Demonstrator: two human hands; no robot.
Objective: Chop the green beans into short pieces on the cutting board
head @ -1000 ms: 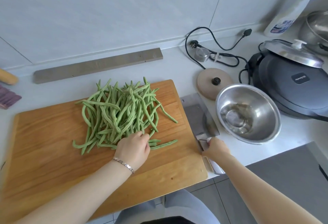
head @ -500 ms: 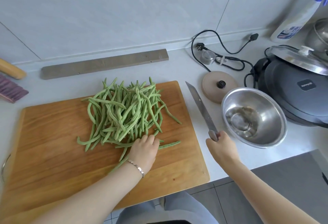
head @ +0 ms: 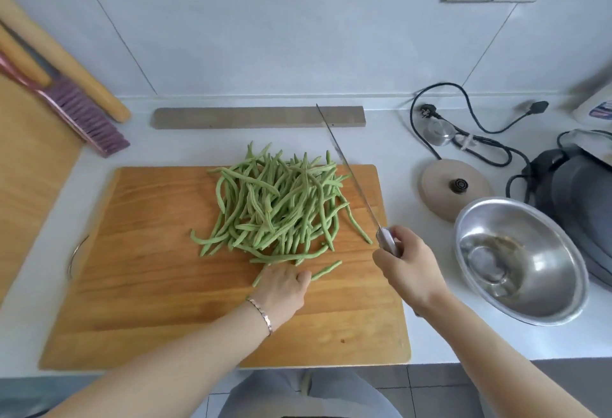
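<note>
Cleaver (head: 347, 172), flat on the counter (head: 397, 139) a second ago, now stands on edge in the closed fist of my right hand (head: 407, 268). Green beans (head: 281, 205) lie heaped just left of that grip on the cutting board (head: 149, 285). My left hand (head: 281, 285) covers a stray bean (head: 326, 268), its hold hidden. Nothing is cut yet.

I can't see the handle of the knife (head: 351, 170); my right hand (head: 407, 268) is wrapped round it. My left hand (head: 281, 285) hides its own fingers and part of one bean (head: 326, 268). The black cooker (head: 576, 192) is blurry and cut off at the edge.
</note>
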